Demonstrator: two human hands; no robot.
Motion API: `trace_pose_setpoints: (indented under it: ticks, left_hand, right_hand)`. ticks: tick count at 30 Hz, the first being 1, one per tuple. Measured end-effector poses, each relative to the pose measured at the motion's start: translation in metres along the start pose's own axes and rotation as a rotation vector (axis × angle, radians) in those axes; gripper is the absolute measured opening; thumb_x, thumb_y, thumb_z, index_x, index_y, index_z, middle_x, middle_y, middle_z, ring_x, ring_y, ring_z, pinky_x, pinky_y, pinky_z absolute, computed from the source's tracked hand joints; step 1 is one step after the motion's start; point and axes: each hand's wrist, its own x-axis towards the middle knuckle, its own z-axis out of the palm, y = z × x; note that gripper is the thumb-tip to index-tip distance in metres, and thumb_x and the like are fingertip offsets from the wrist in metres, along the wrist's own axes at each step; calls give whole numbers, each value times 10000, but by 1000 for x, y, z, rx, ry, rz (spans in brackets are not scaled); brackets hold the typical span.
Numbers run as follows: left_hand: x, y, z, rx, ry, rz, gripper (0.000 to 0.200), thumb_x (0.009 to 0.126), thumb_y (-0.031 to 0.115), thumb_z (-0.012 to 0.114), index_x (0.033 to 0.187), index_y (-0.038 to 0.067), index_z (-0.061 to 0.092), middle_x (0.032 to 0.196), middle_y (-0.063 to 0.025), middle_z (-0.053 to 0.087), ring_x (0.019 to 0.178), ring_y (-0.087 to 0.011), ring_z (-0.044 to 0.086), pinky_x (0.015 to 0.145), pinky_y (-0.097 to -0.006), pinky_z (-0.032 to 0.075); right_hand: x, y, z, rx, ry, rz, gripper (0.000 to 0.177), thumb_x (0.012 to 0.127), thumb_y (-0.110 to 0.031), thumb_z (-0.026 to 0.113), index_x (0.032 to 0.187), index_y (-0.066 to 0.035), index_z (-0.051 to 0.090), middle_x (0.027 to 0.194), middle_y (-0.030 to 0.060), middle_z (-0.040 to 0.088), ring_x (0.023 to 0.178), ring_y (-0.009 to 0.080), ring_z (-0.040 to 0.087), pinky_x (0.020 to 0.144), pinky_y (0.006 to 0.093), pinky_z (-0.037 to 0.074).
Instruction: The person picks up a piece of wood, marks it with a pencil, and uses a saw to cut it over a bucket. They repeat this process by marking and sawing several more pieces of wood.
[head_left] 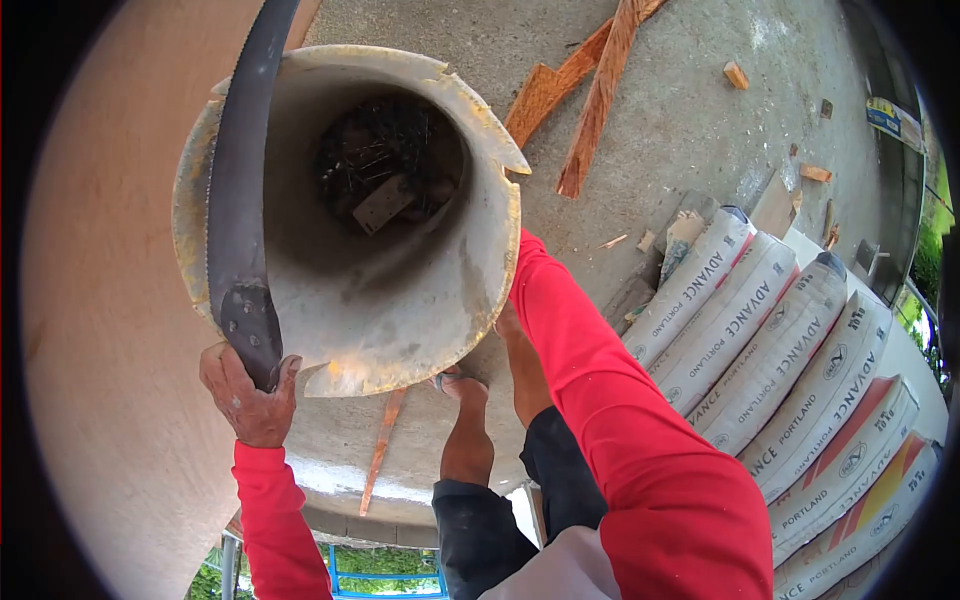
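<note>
My left hand [250,393] is closed round the dark handle end of a long handsaw [238,190]. The toothed blade stretches up across the left part of a wide, pale, round container [400,335] with a chipped, yellowish rim. Dark, tangled pieces and a small light plate with holes [383,204] lie at the bottom inside it. My right arm, in a red sleeve, reaches to the container's right side, and the hand is hidden behind its wall.
Stacked cement bags [790,340] fill the right side. Reddish wood strips [598,110] and small wood blocks [736,75] lie on the concrete floor [690,120]. A large smooth wooden panel [110,300] stands at the left. My legs are below the container.
</note>
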Motion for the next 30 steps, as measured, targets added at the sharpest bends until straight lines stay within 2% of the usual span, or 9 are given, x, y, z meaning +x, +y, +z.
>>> trace_pose_setpoints:
  ticks: [1,4,6,11,16,20,23,25,30]
  left_hand:
    - [1,1,1,7,-19,-22,643,660,252,852,1113,-23,488,1046,-209,479,979,-399,473,863,-491,390]
    - [1,5,2,7,-34,-59,602,675,234,839,1087,-25,485,1012,-202,474,957,-390,472,844,-484,386]
    - [6,6,2,-13,13,-42,567,691,223,826,1071,-25,486,990,-199,470,936,-386,475,834,-477,384]
    - [4,13,6,-107,16,-264,503,712,213,808,1052,-7,510,989,-178,496,928,-375,498,840,-476,391]
    - [5,16,-10,-312,17,-380,388,705,175,798,971,27,557,915,-150,541,877,-365,535,809,-462,417]
    - [-1,22,-63,-376,107,-386,327,709,130,784,934,20,575,864,-151,549,834,-365,549,760,-447,436]
    - [-11,23,-121,-415,132,-447,312,721,92,778,928,5,562,834,-150,517,777,-350,527,681,-430,420]
    - [-21,17,-141,-412,150,-451,307,723,77,778,919,3,554,823,-146,505,755,-343,515,664,-427,410]
    - [-44,19,-152,-359,133,-445,300,719,50,772,887,-2,529,819,-142,494,741,-337,506,660,-424,404]
  right_hand:
    - [-2,-9,5,-86,79,-33,613,894,-469,537,1227,45,522,1187,270,610,1092,370,606,916,417,457]
    - [-16,-21,-15,-526,-36,-359,543,935,-446,509,1214,20,527,1111,206,622,1013,325,612,862,406,460]
    - [-37,-28,-28,-335,-69,-255,472,957,-422,497,1172,-4,543,1051,145,615,944,256,597,787,367,459]
    - [-164,-78,-76,379,-80,28,324,1013,-362,466,1068,-64,581,901,-7,598,769,83,559,599,269,456]
    - [-351,-149,-116,260,-67,-101,260,1004,-281,500,1024,-38,588,886,-7,590,764,61,530,653,239,428]
    - [-438,-235,-55,69,-405,-434,188,959,-170,551,1025,-1,603,886,10,609,782,77,543,672,241,432]
    - [-435,-276,18,-168,-508,-504,177,922,-134,591,1014,15,622,850,17,622,760,83,549,656,249,441]
    - [-424,-292,66,54,-529,-433,236,913,-199,606,986,24,639,774,22,626,704,93,552,623,270,445]
    - [-351,-272,98,-95,-555,-444,347,904,-317,589,949,18,671,726,82,636,663,139,572,640,327,469]
